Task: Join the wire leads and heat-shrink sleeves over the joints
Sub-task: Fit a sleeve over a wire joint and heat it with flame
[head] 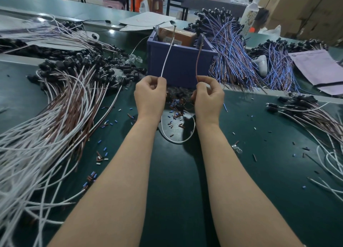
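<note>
Over the counter [185,172] our left hand [150,96] pinches a white lead [168,55] upright and our right hand [208,98] a brown lead [199,61], held apart; we judge joining not yet begun, needing their top ends brought together.

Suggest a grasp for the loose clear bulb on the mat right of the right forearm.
Probably pinch the clear bulb across its rounded body from above: it lies flat on the green mat, apart from the white wires, nothing crowding its sides.
</note>
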Tool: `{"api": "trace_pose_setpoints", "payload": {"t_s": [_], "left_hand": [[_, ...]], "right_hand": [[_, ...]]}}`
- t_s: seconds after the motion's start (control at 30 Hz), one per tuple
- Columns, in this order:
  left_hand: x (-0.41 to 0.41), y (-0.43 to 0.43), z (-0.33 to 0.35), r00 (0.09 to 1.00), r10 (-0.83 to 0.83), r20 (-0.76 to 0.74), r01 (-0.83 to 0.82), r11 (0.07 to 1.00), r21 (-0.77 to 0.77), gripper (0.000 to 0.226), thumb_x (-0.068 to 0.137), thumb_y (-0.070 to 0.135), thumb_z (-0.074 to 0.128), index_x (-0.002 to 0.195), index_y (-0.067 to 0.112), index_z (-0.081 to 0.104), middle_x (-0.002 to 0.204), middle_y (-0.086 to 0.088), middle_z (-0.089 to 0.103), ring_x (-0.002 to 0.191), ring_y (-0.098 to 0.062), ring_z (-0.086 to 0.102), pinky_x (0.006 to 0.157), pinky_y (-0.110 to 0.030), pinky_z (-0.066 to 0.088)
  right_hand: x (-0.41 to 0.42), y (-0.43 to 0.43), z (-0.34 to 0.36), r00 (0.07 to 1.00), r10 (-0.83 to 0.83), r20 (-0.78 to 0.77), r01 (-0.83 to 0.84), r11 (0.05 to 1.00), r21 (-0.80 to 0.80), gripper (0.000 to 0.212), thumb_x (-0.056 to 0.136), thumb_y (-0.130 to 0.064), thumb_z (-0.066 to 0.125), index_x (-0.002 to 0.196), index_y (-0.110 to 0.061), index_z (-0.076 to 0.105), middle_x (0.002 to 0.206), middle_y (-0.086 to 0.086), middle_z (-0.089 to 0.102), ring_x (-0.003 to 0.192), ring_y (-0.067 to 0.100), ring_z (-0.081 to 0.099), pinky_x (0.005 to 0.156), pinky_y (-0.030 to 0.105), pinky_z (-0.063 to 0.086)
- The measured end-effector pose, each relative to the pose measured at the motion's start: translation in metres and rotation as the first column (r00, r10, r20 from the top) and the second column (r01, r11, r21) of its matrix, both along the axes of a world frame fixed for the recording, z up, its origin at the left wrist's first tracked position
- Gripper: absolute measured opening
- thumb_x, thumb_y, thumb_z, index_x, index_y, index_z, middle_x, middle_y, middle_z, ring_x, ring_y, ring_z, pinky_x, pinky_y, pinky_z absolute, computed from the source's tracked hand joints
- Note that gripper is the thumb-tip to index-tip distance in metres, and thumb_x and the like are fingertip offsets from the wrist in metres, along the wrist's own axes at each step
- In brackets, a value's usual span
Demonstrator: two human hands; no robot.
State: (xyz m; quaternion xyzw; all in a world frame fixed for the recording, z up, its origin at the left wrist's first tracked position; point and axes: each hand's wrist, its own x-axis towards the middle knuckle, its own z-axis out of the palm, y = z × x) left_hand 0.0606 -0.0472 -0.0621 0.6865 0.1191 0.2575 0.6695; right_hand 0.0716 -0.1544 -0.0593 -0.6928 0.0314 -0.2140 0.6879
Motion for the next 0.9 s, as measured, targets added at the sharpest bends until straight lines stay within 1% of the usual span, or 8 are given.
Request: {"api": "trace_pose_setpoints", "payload": {"t_s": [0.13,0.27,0.37,0.5,0.67,0.77,0.9], "left_hand": [[-0.0005,0.0006,-0.0003,0.997,0.060,0.039,-0.060,0.998,0.019,0.022,0.087,0.017,0.055,0.066,0.016,0.055,0.057,0.002,0.050,0.054,-0.012,0.043,0.059,-0.028,0.038],[-0.0010,0.0000,-0.0002,0.992,0.113,0.056,-0.115,0.993,0.034,0.026,0.087,0.017,0.056,0.062,0.020,0.051,0.057,0.007,0.046,0.052,-0.005,0.039,0.055,-0.020,0.035],[-0.0006,0.0002,0.0000,0.988,0.140,0.064,-0.143,0.989,0.035,0.026,0.087,0.017,0.056,0.062,0.021,0.051,0.057,0.008,0.047,0.053,-0.004,0.039,0.056,-0.020,0.036],[0.0000,0.0012,-0.0005,0.984,0.164,0.070,-0.167,0.985,0.033,0.022,0.087,0.017,0.056,0.065,0.017,0.054,0.058,0.006,0.048,0.055,-0.008,0.041,0.061,-0.026,0.038],[-0.0005,0.0009,0.0000,0.984,0.162,0.075,-0.165,0.986,0.035,0.022,0.087,0.017,0.056,0.066,0.016,0.054,0.059,0.006,0.049,0.057,-0.009,0.041,0.062,-0.028,0.040],[-0.0007,0.0012,0.0005,0.985,0.157,0.076,-0.160,0.987,0.034,0.024,0.088,0.017,0.056,0.064,0.019,0.052,0.059,0.006,0.049,0.057,-0.008,0.042,0.061,-0.027,0.040],[-0.0011,0.0007,0.0008,0.985,0.153,0.080,-0.156,0.987,0.040,0.026,0.088,0.017,0.056,0.063,0.022,0.051,0.059,0.007,0.049,0.055,-0.006,0.042,0.060,-0.023,0.039]], "right_hand": [[-0.0007,-0.0004,-0.0003,1.000,0.008,-0.002,-0.008,1.000,-0.007,0.022,0.088,-0.004,0.047,0.085,-0.022,0.060,0.055,-0.004,0.049,0.050,0.008,0.044,0.054,0.022,0.039],[-0.0011,-0.0004,0.0002,1.000,0.011,-0.003,-0.011,1.000,-0.002,0.023,0.089,-0.005,0.047,0.085,-0.024,0.060,0.059,-0.001,0.051,0.055,0.012,0.046,0.055,0.024,0.040],[-0.0010,-0.0001,0.0002,1.000,0.005,0.000,-0.005,1.000,-0.005,0.024,0.089,-0.005,0.048,0.084,-0.025,0.059,0.059,0.000,0.051,0.055,0.012,0.046,0.055,0.024,0.040],[-0.0011,-0.0003,-0.0002,1.000,0.005,-0.005,-0.005,1.000,-0.007,0.025,0.088,-0.005,0.047,0.083,-0.027,0.058,0.060,0.001,0.052,0.058,0.015,0.047,0.058,0.027,0.040],[-0.0011,0.0002,-0.0003,1.000,0.007,-0.004,-0.007,1.000,-0.020,0.026,0.088,-0.005,0.048,0.083,-0.029,0.058,0.061,0.001,0.052,0.061,0.017,0.049,0.060,0.029,0.042],[-0.0011,0.0001,0.0000,1.000,0.008,-0.001,-0.008,1.000,-0.026,0.026,0.088,-0.005,0.048,0.083,-0.029,0.059,0.063,0.002,0.053,0.063,0.017,0.049,0.061,0.030,0.042],[-0.0014,0.0000,0.0001,1.000,0.010,0.002,-0.010,0.999,-0.036,0.025,0.089,-0.006,0.048,0.085,-0.028,0.059,0.063,0.003,0.052,0.061,0.016,0.048,0.059,0.028,0.042]]}}
